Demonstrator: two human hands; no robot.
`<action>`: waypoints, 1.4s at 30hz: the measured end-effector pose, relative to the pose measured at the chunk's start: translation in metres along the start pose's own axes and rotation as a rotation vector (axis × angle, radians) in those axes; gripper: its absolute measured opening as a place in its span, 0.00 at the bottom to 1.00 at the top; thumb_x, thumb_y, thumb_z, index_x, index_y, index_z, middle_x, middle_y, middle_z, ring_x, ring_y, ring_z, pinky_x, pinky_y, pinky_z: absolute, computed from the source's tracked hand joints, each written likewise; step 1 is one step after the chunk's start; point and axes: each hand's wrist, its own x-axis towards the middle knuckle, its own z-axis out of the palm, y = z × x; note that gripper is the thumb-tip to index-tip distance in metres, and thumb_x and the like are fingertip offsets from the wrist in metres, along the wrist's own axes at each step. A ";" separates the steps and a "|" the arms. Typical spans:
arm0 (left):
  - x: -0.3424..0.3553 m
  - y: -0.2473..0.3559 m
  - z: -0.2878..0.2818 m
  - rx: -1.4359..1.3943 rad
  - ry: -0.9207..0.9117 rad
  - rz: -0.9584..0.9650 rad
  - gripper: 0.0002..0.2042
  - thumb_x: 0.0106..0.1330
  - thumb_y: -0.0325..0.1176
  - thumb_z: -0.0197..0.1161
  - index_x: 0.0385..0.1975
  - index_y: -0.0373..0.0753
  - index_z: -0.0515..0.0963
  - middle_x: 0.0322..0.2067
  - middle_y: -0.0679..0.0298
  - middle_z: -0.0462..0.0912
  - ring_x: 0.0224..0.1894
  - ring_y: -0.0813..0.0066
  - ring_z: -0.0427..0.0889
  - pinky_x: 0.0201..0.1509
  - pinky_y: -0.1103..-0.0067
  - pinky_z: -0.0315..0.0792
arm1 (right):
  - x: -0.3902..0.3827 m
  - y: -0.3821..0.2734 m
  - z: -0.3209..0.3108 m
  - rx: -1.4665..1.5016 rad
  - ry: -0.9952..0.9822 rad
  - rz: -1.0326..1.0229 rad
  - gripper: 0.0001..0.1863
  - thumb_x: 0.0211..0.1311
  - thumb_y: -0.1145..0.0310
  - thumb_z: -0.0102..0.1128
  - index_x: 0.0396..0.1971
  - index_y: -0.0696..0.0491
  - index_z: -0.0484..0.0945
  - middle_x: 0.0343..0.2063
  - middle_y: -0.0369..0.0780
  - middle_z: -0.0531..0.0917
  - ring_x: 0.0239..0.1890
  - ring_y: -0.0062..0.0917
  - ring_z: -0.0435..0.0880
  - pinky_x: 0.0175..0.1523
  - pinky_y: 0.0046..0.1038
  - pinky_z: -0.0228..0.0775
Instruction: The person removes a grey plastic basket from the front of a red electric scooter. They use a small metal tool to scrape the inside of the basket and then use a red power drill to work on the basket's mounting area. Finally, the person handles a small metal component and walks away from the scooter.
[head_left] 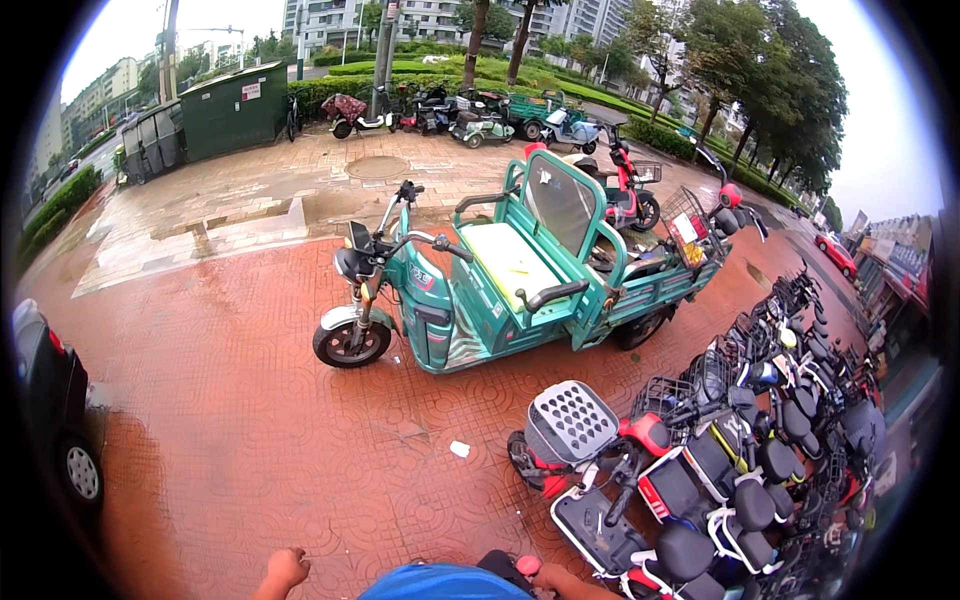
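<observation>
My left hand (287, 568) hangs low at the bottom edge, its fingers loosely curled, with nothing visible in them. At the lower edge, right of my blue shirt (445, 582), my right hand (550, 577) is partly cut off. Its fingers are closed on a small round pink object (528, 566), whose kind I cannot make out. Ahead stands a green cargo tricycle (430, 310), front wheel to the left. Its cargo bed carries a red scooter (622, 200) or parts of one. Nearest to my right hand is a parked scooter with a grey basket box (572, 422).
Rows of parked scooters (770, 460) crowd the right side. A dark car (60, 410) stands at the left. Far back are a green metal container (235, 110), more parked scooters (480, 125) and a hedge. A white scrap (459, 449) lies on the wet red paving (300, 440).
</observation>
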 end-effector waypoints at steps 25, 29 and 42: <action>0.158 -0.101 -0.043 -0.957 -0.059 -0.925 0.20 0.62 0.45 0.63 0.47 0.39 0.87 0.46 0.48 0.87 0.52 0.51 0.85 0.59 0.64 0.77 | 0.439 -0.745 -0.330 -0.620 0.247 -0.397 0.20 0.50 0.56 0.67 0.40 0.52 0.88 0.40 0.50 0.88 0.47 0.45 0.88 0.53 0.43 0.80; 0.249 -0.161 -0.077 -0.925 -0.091 -0.927 0.19 0.62 0.44 0.63 0.46 0.40 0.87 0.45 0.47 0.87 0.51 0.50 0.86 0.58 0.63 0.78 | 0.441 -0.882 -0.328 -0.132 0.544 -0.479 0.21 0.51 0.54 0.68 0.39 0.55 0.87 0.38 0.54 0.88 0.46 0.49 0.87 0.53 0.45 0.79; 0.811 -0.437 -0.507 -0.455 0.479 -0.354 0.13 0.63 0.35 0.61 0.38 0.33 0.87 0.35 0.42 0.87 0.41 0.47 0.88 0.47 0.63 0.80 | 0.624 -1.075 -0.417 0.119 0.667 -0.164 0.21 0.52 0.54 0.65 0.36 0.57 0.88 0.37 0.55 0.87 0.45 0.50 0.87 0.51 0.45 0.79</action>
